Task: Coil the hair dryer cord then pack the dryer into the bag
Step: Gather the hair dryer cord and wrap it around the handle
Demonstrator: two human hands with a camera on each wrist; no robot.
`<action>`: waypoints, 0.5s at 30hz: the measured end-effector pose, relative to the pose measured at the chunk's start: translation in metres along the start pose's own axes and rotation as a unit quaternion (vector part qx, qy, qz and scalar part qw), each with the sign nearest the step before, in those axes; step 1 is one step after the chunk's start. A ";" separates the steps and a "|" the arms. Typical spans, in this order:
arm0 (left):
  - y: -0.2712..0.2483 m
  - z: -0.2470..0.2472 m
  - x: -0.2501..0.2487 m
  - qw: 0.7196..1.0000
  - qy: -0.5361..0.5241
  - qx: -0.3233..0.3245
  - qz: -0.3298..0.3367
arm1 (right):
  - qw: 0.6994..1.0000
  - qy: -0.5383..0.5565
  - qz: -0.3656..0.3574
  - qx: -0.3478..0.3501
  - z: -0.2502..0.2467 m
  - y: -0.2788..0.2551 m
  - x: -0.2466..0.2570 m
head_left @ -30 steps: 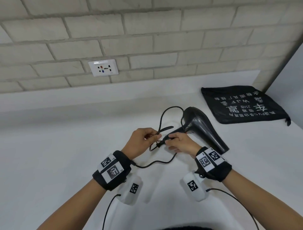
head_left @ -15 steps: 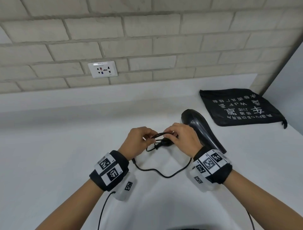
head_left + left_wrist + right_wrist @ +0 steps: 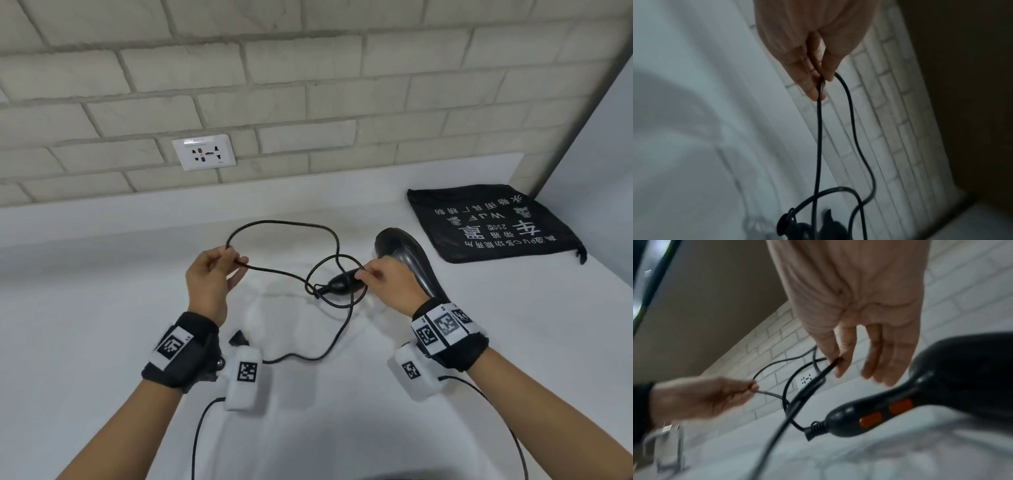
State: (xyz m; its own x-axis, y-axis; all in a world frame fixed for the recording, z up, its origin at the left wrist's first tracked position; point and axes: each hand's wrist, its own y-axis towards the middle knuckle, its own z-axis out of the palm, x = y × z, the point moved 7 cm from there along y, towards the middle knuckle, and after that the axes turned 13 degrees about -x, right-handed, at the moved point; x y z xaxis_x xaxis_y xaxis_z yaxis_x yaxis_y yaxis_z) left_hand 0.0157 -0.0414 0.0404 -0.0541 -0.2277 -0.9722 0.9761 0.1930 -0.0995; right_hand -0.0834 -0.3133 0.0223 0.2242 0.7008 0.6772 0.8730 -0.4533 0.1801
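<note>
above the counter [image 3: 102, 308], both hands' fingers pinch the cord [image 3: 287, 224]: left hand [image 3: 209, 274], right hand [image 3: 390, 284].

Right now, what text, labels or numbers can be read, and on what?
"W J F", apparently: black bag, upside down from the head view.
"250": same bag; surrounding Chinese characters too small to read.
Wall socket label: blurred.
Wristband tags: coded squares, no words.

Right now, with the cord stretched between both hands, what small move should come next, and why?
Probably bring the left hand across to the right hand, laying its pinched loop of cord onto the one gathered at the hair dryer handle. The loops lie wide apart, more cord trails loose on the counter, and the bag lies flat, unused.
</note>
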 end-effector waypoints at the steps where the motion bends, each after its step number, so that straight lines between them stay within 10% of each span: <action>1: 0.003 -0.002 0.005 1.000 -0.008 -0.001 -0.028 | 0.994 0.089 0.057 0.028 0.004 -0.002 -0.003; 10: 0.009 0.002 0.030 0.941 0.323 0.100 -0.024 | 0.897 0.367 0.204 0.140 0.027 -0.023 0.007; 13: 0.002 0.017 0.008 0.823 0.530 0.132 0.158 | 0.894 0.380 0.189 0.146 0.025 -0.022 0.012; 15: -0.022 0.046 -0.021 0.801 0.486 0.164 0.308 | 0.901 0.368 0.167 0.160 0.022 -0.020 0.018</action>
State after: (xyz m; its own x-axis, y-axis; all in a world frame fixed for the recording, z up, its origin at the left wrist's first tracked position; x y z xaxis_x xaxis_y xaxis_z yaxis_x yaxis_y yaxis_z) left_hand 0.0047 -0.0846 0.0728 0.4771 0.6955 -0.5373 0.8744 -0.3144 0.3695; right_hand -0.0871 -0.2790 0.0152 0.2524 -0.0535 0.9661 0.9168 -0.3061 -0.2565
